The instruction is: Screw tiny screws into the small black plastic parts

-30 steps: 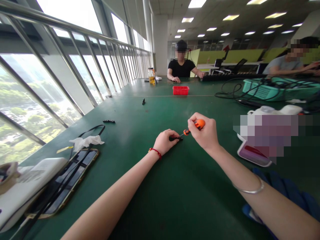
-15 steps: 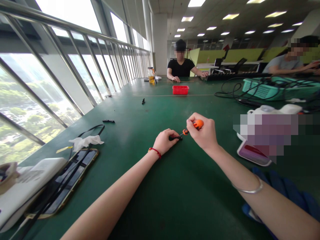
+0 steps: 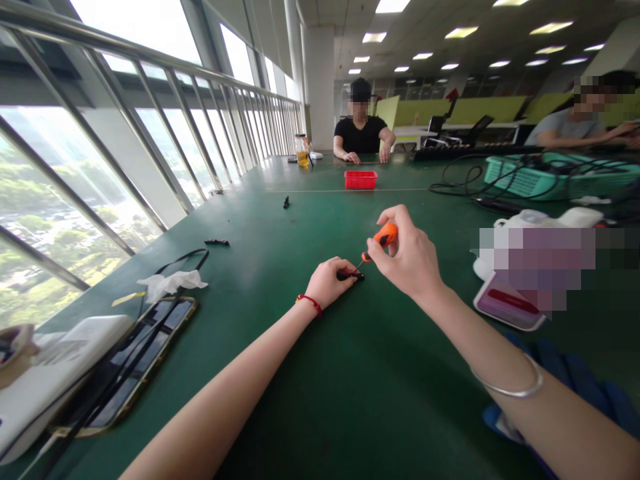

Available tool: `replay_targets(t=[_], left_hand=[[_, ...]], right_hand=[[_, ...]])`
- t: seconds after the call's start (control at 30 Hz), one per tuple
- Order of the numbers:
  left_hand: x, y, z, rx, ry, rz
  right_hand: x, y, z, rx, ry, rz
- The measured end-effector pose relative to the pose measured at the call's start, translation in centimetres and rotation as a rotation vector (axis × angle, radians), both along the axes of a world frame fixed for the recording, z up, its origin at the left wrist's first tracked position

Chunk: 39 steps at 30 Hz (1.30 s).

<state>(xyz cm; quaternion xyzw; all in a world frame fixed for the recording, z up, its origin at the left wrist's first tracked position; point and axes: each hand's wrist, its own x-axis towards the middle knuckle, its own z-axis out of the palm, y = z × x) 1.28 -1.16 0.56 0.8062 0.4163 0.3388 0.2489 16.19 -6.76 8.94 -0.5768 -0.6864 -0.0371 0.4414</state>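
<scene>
My left hand lies on the green table, its fingers closed on a small black part that is mostly hidden under them. In my right hand is an orange and black screwdriver, held tilted between thumb and fingers. The shaft slants down to the left, and its tip meets the black part beside my left fingertips. Whether the tip sits in a screw is too small to tell.
To the left lie a phone, cables, crumpled tissue and a black strip. A red bin stands ahead, before a person in black. At right are a teal basket, a white bottle-like container and blue gloves.
My right hand has shifted its grip, with fingers more raised and the screwdriver more upright. My left hand stays put. The person opposite has drawn one hand in from the side.
</scene>
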Motion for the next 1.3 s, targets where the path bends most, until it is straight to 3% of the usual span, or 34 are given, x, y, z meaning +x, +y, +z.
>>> replay_targets(t=[0.53,0.77,1.03,1.3], left_hand=[[-0.2,0.0,0.1,-0.064,-0.048,-0.028],[-0.9,0.3,0.3,-0.026,0.001,0.0],[-1.0,0.6,0.0,-0.055,-0.014,-0.009],[-1.0,0.4,0.2,-0.038,0.025,0.011]], right_hand=[[-0.6,-0.7,0.6,-0.072,-0.105,-0.048],[-0.9,-0.8,0.3,-0.061,-0.072,0.038],[-1.3,-0.8,-0.1,-0.11,-0.074,0.015],[-1.4,-0.8,-0.4,0.01,-0.073,0.038]])
